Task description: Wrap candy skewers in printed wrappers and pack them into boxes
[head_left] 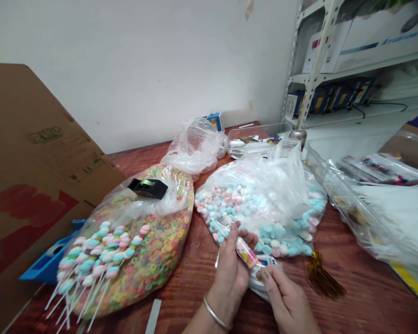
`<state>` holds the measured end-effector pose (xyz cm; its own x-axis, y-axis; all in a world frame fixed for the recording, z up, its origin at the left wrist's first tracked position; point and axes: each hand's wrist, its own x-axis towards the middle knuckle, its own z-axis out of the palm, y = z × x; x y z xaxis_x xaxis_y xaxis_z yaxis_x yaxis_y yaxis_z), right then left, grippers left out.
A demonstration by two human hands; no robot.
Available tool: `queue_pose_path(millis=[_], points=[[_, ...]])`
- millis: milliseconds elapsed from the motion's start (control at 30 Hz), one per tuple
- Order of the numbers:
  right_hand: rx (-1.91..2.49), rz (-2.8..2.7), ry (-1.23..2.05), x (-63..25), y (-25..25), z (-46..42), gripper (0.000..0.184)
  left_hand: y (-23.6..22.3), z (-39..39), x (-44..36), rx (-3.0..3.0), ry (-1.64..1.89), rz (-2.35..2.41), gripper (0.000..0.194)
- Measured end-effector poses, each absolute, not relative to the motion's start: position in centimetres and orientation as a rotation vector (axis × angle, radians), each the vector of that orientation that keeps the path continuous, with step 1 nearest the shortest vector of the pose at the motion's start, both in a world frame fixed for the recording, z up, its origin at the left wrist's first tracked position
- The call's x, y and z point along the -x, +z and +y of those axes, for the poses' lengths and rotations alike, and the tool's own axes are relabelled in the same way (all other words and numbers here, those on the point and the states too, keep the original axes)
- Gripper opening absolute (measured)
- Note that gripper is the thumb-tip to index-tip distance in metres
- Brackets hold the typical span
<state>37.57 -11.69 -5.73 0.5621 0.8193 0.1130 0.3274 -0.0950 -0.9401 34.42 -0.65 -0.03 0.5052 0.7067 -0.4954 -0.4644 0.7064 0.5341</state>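
Cardboard box: a brown flap [38, 162] fills the left of the frame, printed with red and green.

Blue plastic piece: a blue plastic piece [48, 262] sits at lower left, partly behind the bag of cereal rings.

Skewers: pastel marshmallow twists on white sticks [99, 257] lie on a large clear bag of cereal rings [160, 255], left of centre.

Tape: a black tape dispenser [148, 188] rests on top of that bag.

Left hand: the left hand [228, 283], wearing a silver bangle [216, 314], is clenched around a clear plastic sleeve with a pink and yellow label [245, 252], at bottom centre.

Right hand: the right hand [287, 299] has its thumb and forefinger pinched on a white and blue printed packet [264, 262], just beside the sleeve; whether the two are joined is hidden.

Candy: a clear bag of pale blue and pink candies [261, 218] lies directly behind both hands.

Tinsel: gold tinsel ties [323, 278] lie on the reddish wooden table [376, 292], right of the candy.

Shelving: a white metal rack [316, 60] holds boxes at upper right.
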Motion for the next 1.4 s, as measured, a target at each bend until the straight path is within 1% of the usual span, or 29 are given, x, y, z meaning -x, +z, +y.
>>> queue_pose_path(millis=[67,167,333,533,667,867,967,1100,1300,1400], points=[[1.699,-0.927,0.492,-37.4,-5.7,-11.1,0.031,-0.1,-1.0,-34.6,-0.383,0.714,0.715,0.02],[1.73,-0.784,0.4,-37.4,-5.3,-10.1,0.035,-0.5,-2.0,-34.8,-0.405,0.656,0.681,0.022],[1.7,-0.851,0.507,-37.8,-5.3,-10.2,0.036,-1.0,-2.4,-34.4,-0.451,0.681,0.678,0.026],[1.692,-0.81,0.398,-38.0,-6.5,-10.1,0.036,-1.9,-3.0,-34.2,-0.518,0.578,0.735,0.04],[1.664,-0.758,0.492,-38.0,-6.3,-9.5,0.039,-2.2,-3.7,-34.2,-0.79,0.573,0.825,0.039],[1.5,-0.637,0.582,-38.9,-6.4,-10.0,0.039,-2.2,-3.8,-33.9,-0.596,0.633,0.676,0.035],[1.503,-0.635,0.589,-39.0,-6.7,-10.4,0.038,-2.6,-3.5,-33.6,-0.72,0.614,0.712,0.028],[1.453,-0.513,0.626,-38.4,-6.2,-10.4,0.043,-3.5,-3.6,-33.2,-0.9,0.623,0.815,0.03],[1.451,-0.373,0.58,-38.4,-5.0,-10.2,0.045,-3.0,-3.6,-33.0,-1.037,0.605,0.864,0.027],[1.55,-0.423,0.442,-38.8,-5.5,-10.7,0.039,-2.4,-3.8,-32.9,-1.164,0.579,0.833,0.027]])
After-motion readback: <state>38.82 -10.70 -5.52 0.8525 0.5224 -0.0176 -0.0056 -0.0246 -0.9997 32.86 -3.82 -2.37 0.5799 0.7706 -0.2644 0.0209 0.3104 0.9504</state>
